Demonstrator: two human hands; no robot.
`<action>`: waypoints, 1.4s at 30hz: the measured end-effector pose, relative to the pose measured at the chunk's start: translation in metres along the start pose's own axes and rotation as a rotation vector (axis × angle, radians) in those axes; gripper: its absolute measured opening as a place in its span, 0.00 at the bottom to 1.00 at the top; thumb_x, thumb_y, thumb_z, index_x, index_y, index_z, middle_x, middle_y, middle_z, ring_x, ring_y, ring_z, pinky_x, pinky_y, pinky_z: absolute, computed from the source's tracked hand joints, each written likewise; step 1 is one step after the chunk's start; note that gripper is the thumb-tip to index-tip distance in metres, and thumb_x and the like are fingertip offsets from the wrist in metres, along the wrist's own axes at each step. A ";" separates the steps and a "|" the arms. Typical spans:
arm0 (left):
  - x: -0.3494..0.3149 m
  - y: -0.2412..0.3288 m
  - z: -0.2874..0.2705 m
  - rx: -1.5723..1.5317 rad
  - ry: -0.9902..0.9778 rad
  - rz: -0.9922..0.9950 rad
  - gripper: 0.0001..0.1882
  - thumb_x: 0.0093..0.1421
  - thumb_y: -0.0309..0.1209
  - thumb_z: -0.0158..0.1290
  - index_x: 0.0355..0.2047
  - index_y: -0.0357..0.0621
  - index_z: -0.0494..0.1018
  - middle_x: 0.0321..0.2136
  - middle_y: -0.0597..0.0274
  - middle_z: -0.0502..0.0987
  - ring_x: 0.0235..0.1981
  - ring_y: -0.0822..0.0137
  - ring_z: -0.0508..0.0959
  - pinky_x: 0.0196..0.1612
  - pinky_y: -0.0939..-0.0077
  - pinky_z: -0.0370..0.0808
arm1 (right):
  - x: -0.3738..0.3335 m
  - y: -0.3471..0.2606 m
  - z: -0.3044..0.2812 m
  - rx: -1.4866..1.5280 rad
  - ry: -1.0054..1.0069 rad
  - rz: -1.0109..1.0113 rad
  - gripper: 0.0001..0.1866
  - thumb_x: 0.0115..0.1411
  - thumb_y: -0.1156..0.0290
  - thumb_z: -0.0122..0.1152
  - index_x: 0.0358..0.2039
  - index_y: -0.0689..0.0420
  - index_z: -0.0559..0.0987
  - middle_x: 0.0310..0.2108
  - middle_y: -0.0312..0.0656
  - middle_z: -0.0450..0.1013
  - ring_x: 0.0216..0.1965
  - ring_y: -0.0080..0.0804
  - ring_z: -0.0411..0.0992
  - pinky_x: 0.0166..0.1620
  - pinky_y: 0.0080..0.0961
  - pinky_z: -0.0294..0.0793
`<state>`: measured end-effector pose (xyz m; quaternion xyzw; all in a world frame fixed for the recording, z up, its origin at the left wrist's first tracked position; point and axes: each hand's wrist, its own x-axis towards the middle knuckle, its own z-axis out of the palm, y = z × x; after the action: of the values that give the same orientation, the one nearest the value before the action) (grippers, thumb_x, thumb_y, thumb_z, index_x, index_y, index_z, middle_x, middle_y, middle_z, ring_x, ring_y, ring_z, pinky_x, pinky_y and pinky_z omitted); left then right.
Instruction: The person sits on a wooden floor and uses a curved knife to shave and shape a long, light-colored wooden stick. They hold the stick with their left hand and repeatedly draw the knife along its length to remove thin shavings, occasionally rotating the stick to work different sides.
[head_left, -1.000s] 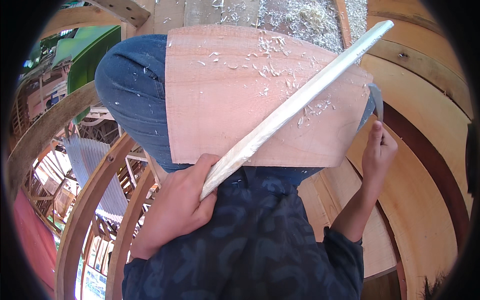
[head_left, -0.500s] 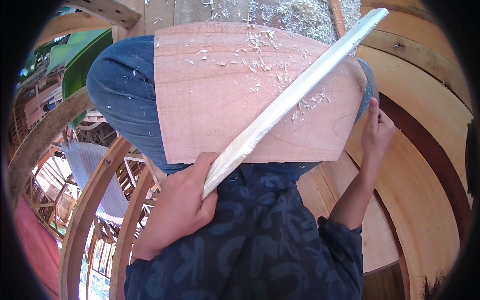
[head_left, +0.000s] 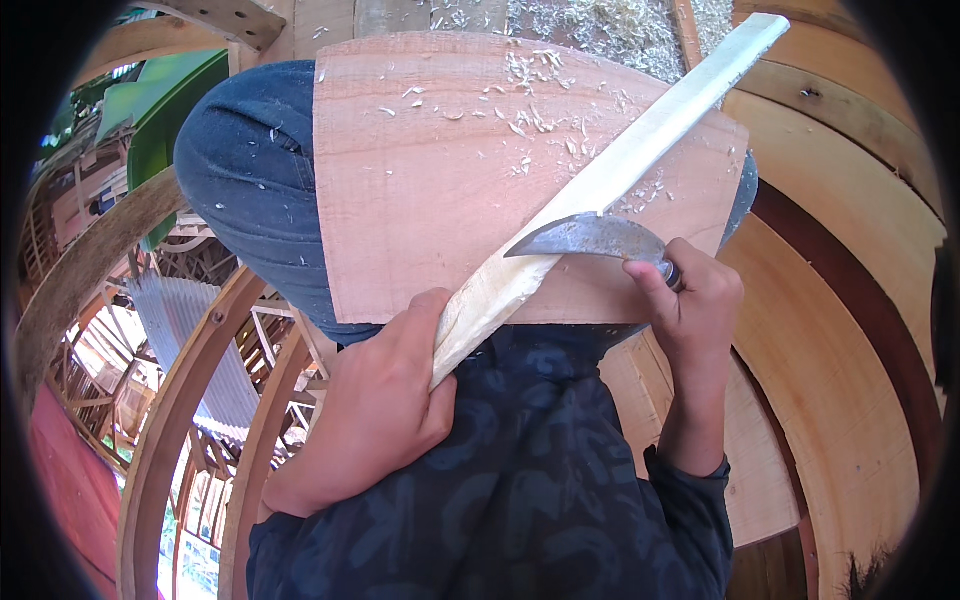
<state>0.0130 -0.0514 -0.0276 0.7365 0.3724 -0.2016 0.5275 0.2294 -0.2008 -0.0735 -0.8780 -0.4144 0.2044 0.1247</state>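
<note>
My left hand (head_left: 385, 390) is wrapped round the near end of a long pale wooden stick (head_left: 610, 175), which slants up and to the right across my lap. In my right hand (head_left: 695, 300) is a knife with a curved, hooked metal blade (head_left: 590, 237). Its handle is mostly hidden by my fingers. The blade lies across the stick, a short way above my left hand, with its tip pointing left. Beneath the stick a flat reddish wooden board (head_left: 420, 190) rests over my legs, with curled shavings (head_left: 535, 120) scattered on it.
More shavings (head_left: 620, 35) are heaped on the planks beyond the board. Curved wooden planks (head_left: 850, 330) rise at the right. On the left, curved timber ribs (head_left: 190, 400) stand with gaps between them, and a corrugated sheet (head_left: 190, 340) shows beyond.
My right hand has swung the knife in from beyond the board's right edge onto the stick. The stick and my left hand have shifted slightly right.
</note>
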 end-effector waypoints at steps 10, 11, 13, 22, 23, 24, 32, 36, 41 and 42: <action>0.000 -0.003 0.002 0.131 -0.015 0.031 0.24 0.49 0.22 0.51 0.48 0.36 0.62 0.29 0.43 0.72 0.30 0.43 0.75 0.31 0.55 0.71 | -0.014 -0.010 -0.017 0.121 -0.125 0.018 0.28 0.55 0.49 0.62 0.14 0.61 0.68 0.09 0.42 0.60 0.11 0.35 0.60 0.18 0.28 0.58; 0.001 -0.002 0.003 0.157 -0.016 0.047 0.25 0.48 0.23 0.52 0.48 0.34 0.62 0.29 0.44 0.72 0.29 0.45 0.76 0.31 0.56 0.72 | -0.014 -0.018 -0.008 0.122 -0.158 0.000 0.28 0.53 0.48 0.64 0.14 0.60 0.69 0.09 0.43 0.61 0.12 0.39 0.62 0.18 0.29 0.59; 0.001 -0.001 0.004 0.181 0.010 0.052 0.25 0.49 0.23 0.52 0.49 0.34 0.61 0.30 0.45 0.72 0.29 0.46 0.76 0.31 0.56 0.72 | -0.012 -0.017 -0.001 0.087 -0.184 -0.027 0.28 0.50 0.47 0.65 0.14 0.59 0.69 0.10 0.44 0.63 0.13 0.42 0.64 0.18 0.29 0.61; -0.007 -0.007 0.000 0.195 -0.023 0.020 0.27 0.49 0.24 0.53 0.50 0.35 0.60 0.31 0.46 0.71 0.31 0.47 0.76 0.31 0.58 0.72 | 0.011 0.091 -0.031 -0.037 0.216 0.432 0.29 0.61 0.49 0.55 0.16 0.64 0.68 0.10 0.40 0.53 0.15 0.25 0.53 0.19 0.30 0.54; -0.006 -0.008 0.001 0.200 -0.020 0.012 0.27 0.49 0.25 0.53 0.50 0.34 0.60 0.30 0.46 0.71 0.31 0.47 0.76 0.31 0.58 0.72 | 0.006 0.105 -0.042 -0.116 0.228 0.451 0.30 0.62 0.49 0.53 0.16 0.63 0.67 0.10 0.39 0.51 0.16 0.22 0.51 0.19 0.30 0.52; -0.004 -0.007 0.001 0.214 -0.009 0.019 0.27 0.49 0.25 0.53 0.50 0.34 0.60 0.30 0.46 0.71 0.30 0.47 0.76 0.30 0.58 0.72 | 0.003 0.095 -0.043 -0.043 0.192 0.406 0.29 0.62 0.49 0.54 0.16 0.63 0.67 0.10 0.40 0.52 0.15 0.24 0.52 0.19 0.29 0.53; 0.000 0.003 0.007 0.244 -0.012 -0.013 0.28 0.50 0.29 0.55 0.50 0.33 0.59 0.30 0.45 0.70 0.30 0.47 0.76 0.30 0.58 0.73 | -0.016 -0.009 -0.002 0.052 -0.182 -0.010 0.28 0.48 0.46 0.66 0.14 0.60 0.71 0.08 0.44 0.61 0.11 0.41 0.62 0.17 0.30 0.61; 0.001 0.006 0.005 0.264 -0.019 0.021 0.29 0.50 0.30 0.56 0.50 0.33 0.58 0.32 0.45 0.70 0.30 0.48 0.76 0.30 0.59 0.73 | -0.007 -0.002 -0.004 0.016 -0.113 -0.002 0.29 0.46 0.45 0.67 0.13 0.60 0.70 0.08 0.43 0.62 0.11 0.41 0.62 0.17 0.29 0.61; -0.007 -0.001 0.006 0.296 -0.046 -0.013 0.30 0.50 0.31 0.57 0.50 0.32 0.58 0.32 0.46 0.69 0.29 0.48 0.76 0.30 0.58 0.73 | 0.004 0.070 -0.022 -0.010 0.147 0.392 0.30 0.59 0.48 0.56 0.16 0.64 0.71 0.08 0.44 0.58 0.11 0.31 0.56 0.18 0.27 0.56; -0.008 -0.002 0.005 0.296 -0.061 -0.016 0.29 0.50 0.31 0.56 0.50 0.32 0.58 0.32 0.46 0.69 0.29 0.48 0.76 0.30 0.58 0.73 | 0.011 0.077 -0.031 -0.072 0.160 0.488 0.30 0.61 0.48 0.54 0.16 0.65 0.71 0.08 0.45 0.58 0.12 0.30 0.54 0.18 0.27 0.55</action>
<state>0.0071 -0.0579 -0.0254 0.7967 0.3282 -0.2808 0.4228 0.3022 -0.2416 -0.0793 -0.9693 -0.1860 0.1434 0.0728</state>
